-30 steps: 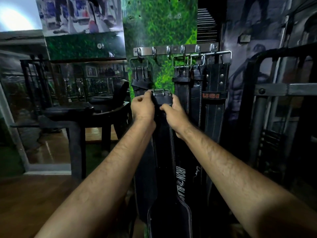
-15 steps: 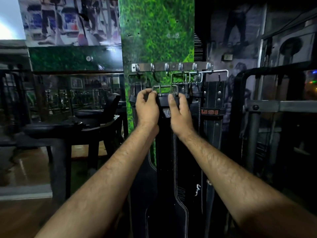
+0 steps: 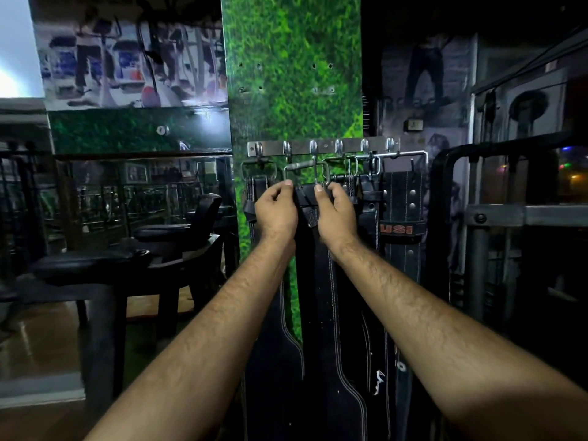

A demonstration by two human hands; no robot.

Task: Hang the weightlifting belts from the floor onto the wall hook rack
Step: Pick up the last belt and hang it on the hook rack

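A steel hook rack (image 3: 327, 147) is fixed across a green grass-print pillar. I hold a black weightlifting belt (image 3: 318, 281) by its top end with both hands. My left hand (image 3: 276, 211) grips the left side just under the metal buckle (image 3: 306, 173); my right hand (image 3: 336, 212) grips the right side. The buckle sits right below the rack's middle hooks; whether it is over a hook is unclear. Other black belts hang beside it, one on the left (image 3: 259, 192) and several on the right, one marked USI (image 3: 401, 230).
A dark padded bench (image 3: 133, 259) stands to the left on a wooden floor. A black metal machine frame (image 3: 496, 214) stands close on the right. Mirrors and wall murals fill the background.
Both hands have lifted the belt's buckle upward, from well below the rack to just under its hooks. My view has moved closer to the pillar.
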